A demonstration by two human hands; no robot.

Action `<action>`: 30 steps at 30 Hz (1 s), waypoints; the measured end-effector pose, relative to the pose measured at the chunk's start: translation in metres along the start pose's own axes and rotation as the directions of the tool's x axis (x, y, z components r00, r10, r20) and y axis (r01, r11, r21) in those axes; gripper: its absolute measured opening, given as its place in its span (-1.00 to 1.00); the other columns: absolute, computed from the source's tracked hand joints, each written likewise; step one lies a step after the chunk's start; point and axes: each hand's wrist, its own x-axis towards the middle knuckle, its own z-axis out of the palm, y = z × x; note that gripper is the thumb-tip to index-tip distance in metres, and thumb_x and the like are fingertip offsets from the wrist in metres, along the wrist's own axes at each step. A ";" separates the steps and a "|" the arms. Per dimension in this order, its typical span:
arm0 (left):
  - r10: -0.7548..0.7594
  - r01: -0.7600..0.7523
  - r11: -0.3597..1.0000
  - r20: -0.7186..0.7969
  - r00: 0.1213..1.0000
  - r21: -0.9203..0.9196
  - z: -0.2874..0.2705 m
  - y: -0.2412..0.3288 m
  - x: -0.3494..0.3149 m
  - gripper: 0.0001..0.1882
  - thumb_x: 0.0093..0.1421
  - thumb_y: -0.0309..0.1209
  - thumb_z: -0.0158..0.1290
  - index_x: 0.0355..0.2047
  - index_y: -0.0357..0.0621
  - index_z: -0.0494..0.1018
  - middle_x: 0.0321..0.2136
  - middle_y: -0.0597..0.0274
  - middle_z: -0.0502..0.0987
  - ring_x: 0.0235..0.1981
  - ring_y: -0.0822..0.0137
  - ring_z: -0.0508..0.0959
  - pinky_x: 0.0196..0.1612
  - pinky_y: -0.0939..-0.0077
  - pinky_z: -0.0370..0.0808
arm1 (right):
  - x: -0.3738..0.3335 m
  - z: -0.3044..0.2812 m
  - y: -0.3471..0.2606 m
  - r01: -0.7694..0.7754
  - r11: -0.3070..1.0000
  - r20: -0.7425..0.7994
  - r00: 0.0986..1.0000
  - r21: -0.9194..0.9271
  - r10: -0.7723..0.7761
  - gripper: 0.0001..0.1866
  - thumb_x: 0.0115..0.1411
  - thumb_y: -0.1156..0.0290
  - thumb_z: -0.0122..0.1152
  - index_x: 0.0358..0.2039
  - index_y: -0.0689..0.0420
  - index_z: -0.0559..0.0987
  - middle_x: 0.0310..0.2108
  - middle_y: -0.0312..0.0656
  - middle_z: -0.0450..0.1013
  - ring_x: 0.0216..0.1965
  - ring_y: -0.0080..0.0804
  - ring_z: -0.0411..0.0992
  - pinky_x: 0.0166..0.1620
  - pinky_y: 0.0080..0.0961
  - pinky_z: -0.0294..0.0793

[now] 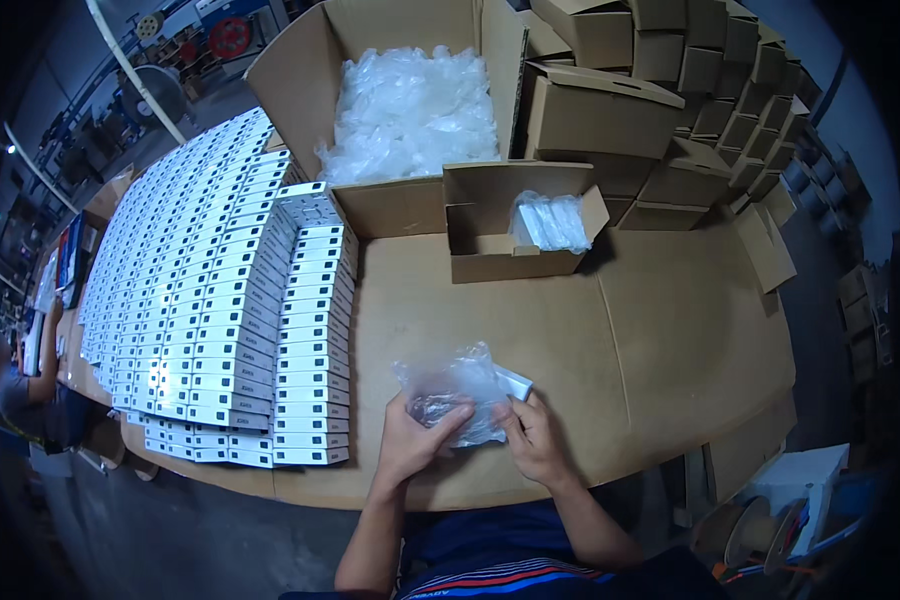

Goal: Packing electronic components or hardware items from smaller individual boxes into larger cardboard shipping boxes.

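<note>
You have both hands nearer to you than the small open carton (510, 267), which is the landmark here; your left hand (415, 432) is closed on a clear plastic bag (460, 385), its thumb laid across the film and most of its fingers hidden; your right hand (530, 430) is gripping a slim white box (514, 383) together with the bag's right edge, thumb on the near side; that box and bag are held over the desk (410, 300), on your side of the small carton and well apart from it; one end of the box shows beyond the film, but you cannot tell how far the rest lies inside the bag; within the small carton, toward its right end, sits a film-wrapped bundle (552, 222); left of the small carton stand close-packed rows of white boxes (200, 290) with small dark squares on their ends; behind it and to its left, a large open carton (395, 208) holds a heap of clear plastic bags (410, 110); behind it and to its right, brown cartons (605, 122) are piled up; far to its left, past the white rows, a co-worker (15, 390) shows dimly near the picture's rim.
</note>
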 end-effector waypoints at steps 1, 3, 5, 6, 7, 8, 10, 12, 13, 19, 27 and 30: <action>0.009 -0.008 1.000 -0.063 0.998 0.010 0.004 -0.002 0.001 -0.67 0.18 -0.41 0.36 -0.12 -0.31 0.55 -0.32 0.20 0.69 -0.34 0.43 0.64 -0.18 0.48 0.59 | 0.000 0.001 0.004 0.002 1.000 0.002 1.000 0.000 -0.002 -0.71 0.44 0.31 0.15 -0.17 0.34 0.60 -0.29 -0.10 0.47 -0.30 -0.35 0.44 -0.24 -0.39 0.45; 0.057 -0.053 0.997 -0.066 0.996 0.064 0.005 -0.006 0.001 -0.71 0.18 -0.42 0.36 -0.16 -0.31 0.57 -0.33 0.21 0.69 -0.33 0.44 0.64 -0.20 0.49 0.58 | 0.002 -0.001 0.012 0.071 0.997 -0.069 0.995 0.023 -0.070 -0.79 0.40 0.39 0.14 -0.22 0.28 0.63 -0.27 -0.14 0.49 -0.32 -0.36 0.43 -0.23 -0.41 0.43; 0.090 -0.081 0.991 -0.083 0.993 0.102 0.005 -0.008 -0.001 -0.75 0.17 -0.44 0.36 -0.21 -0.30 0.60 -0.33 0.20 0.69 -0.33 0.45 0.64 -0.21 0.51 0.57 | 0.011 -0.022 0.007 0.161 0.986 -0.109 0.981 -0.030 -0.164 -0.82 0.38 0.43 0.12 -0.22 0.25 0.64 -0.26 -0.15 0.50 -0.31 -0.39 0.43 -0.21 -0.44 0.42; 0.093 -0.085 0.992 -0.079 0.993 0.098 0.005 -0.009 -0.003 -0.75 0.17 -0.44 0.36 -0.21 -0.30 0.60 -0.33 0.20 0.69 -0.33 0.45 0.64 -0.21 0.51 0.57 | 0.014 -0.033 0.003 0.244 0.966 -0.142 0.957 -0.081 -0.253 -0.83 0.35 0.47 0.10 -0.22 0.22 0.64 -0.24 -0.15 0.51 -0.29 -0.42 0.42 -0.19 -0.48 0.41; 0.096 -0.089 0.991 -0.072 0.993 0.096 0.005 -0.010 -0.004 -0.74 0.16 -0.45 0.37 -0.20 -0.31 0.60 -0.34 0.19 0.70 -0.33 0.44 0.64 -0.20 0.50 0.58 | 0.013 -0.041 0.003 0.142 0.989 -0.246 0.958 -0.034 -0.146 -0.82 0.36 0.49 0.06 -0.23 0.18 0.65 -0.25 -0.16 0.52 -0.23 -0.45 0.41 -0.17 -0.54 0.37; 0.100 -0.093 0.991 -0.066 0.993 0.095 0.005 -0.010 -0.004 -0.73 0.15 -0.45 0.37 -0.19 -0.31 0.60 -0.34 0.19 0.70 -0.32 0.43 0.65 -0.19 0.50 0.58 | 0.018 -0.050 0.008 0.214 0.973 -0.299 0.926 -0.084 -0.230 -0.83 0.34 0.56 0.09 -0.10 0.18 0.58 -0.15 -0.07 0.49 -0.13 -0.41 0.41 -0.07 -0.50 0.41; 0.098 -0.093 0.991 -0.057 0.994 0.094 0.009 -0.009 -0.006 -0.72 0.14 -0.46 0.38 -0.18 -0.31 0.60 -0.33 0.18 0.70 -0.32 0.42 0.65 -0.18 0.49 0.58 | 0.033 -0.053 -0.019 0.419 0.904 -0.401 0.844 0.082 -0.355 -0.68 0.27 0.70 0.12 0.02 0.19 0.45 -0.01 0.02 0.39 -0.07 -0.36 0.41 0.03 -0.46 0.43; 0.096 -0.091 0.991 -0.055 0.994 0.096 0.011 -0.009 -0.007 -0.71 0.13 -0.47 0.38 -0.17 -0.31 0.61 -0.33 0.17 0.70 -0.31 0.41 0.65 -0.17 0.49 0.58 | 0.040 -0.062 -0.034 0.473 0.880 -0.328 0.838 0.038 -0.436 -0.61 0.24 0.75 0.13 0.06 0.18 0.40 0.03 0.06 0.35 -0.03 -0.33 0.41 0.06 -0.44 0.43; 0.102 -0.097 0.991 -0.045 0.994 0.095 0.012 -0.010 -0.007 -0.70 0.12 -0.48 0.39 -0.16 -0.32 0.61 -0.32 0.17 0.70 -0.31 0.41 0.65 -0.17 0.49 0.58 | 0.042 -0.066 -0.040 0.529 0.849 -0.247 0.823 0.003 -0.512 -0.53 0.21 0.80 0.14 0.09 0.18 0.35 0.06 0.11 0.30 0.00 -0.30 0.41 0.09 -0.43 0.43; 0.106 -0.105 0.991 -0.014 0.994 0.077 0.014 -0.009 -0.010 -0.67 0.10 -0.50 0.40 -0.15 -0.32 0.60 -0.32 0.17 0.70 -0.30 0.42 0.66 -0.16 0.49 0.59 | 0.055 -0.070 -0.060 0.619 0.780 -0.085 0.776 -0.090 -0.625 -0.62 0.13 0.75 0.19 -0.04 0.20 0.46 -0.04 0.11 0.39 -0.09 -0.22 0.48 -0.07 -0.40 0.52; 0.091 -0.093 0.992 0.027 0.996 0.087 0.014 -0.018 -0.010 -0.62 0.08 -0.46 0.43 -0.12 -0.31 0.58 -0.29 0.18 0.69 -0.26 0.44 0.64 -0.17 0.51 0.59 | 0.064 -0.068 -0.067 0.616 0.779 0.160 0.786 -0.120 -0.597 -0.73 -0.02 0.68 0.23 -0.26 0.18 0.63 -0.15 0.11 0.43 -0.16 -0.06 0.50 -0.12 -0.28 0.54; 0.063 -0.066 0.987 0.026 0.998 0.143 0.014 -0.019 -0.009 -0.58 0.06 -0.44 0.45 -0.11 -0.31 0.57 -0.30 0.19 0.69 -0.26 0.44 0.64 -0.16 0.51 0.59 | 0.064 -0.065 -0.072 0.604 0.791 0.191 0.791 -0.095 -0.581 -0.70 -0.04 0.62 0.31 -0.22 0.17 0.64 -0.12 0.09 0.43 -0.14 -0.04 0.50 -0.10 -0.27 0.55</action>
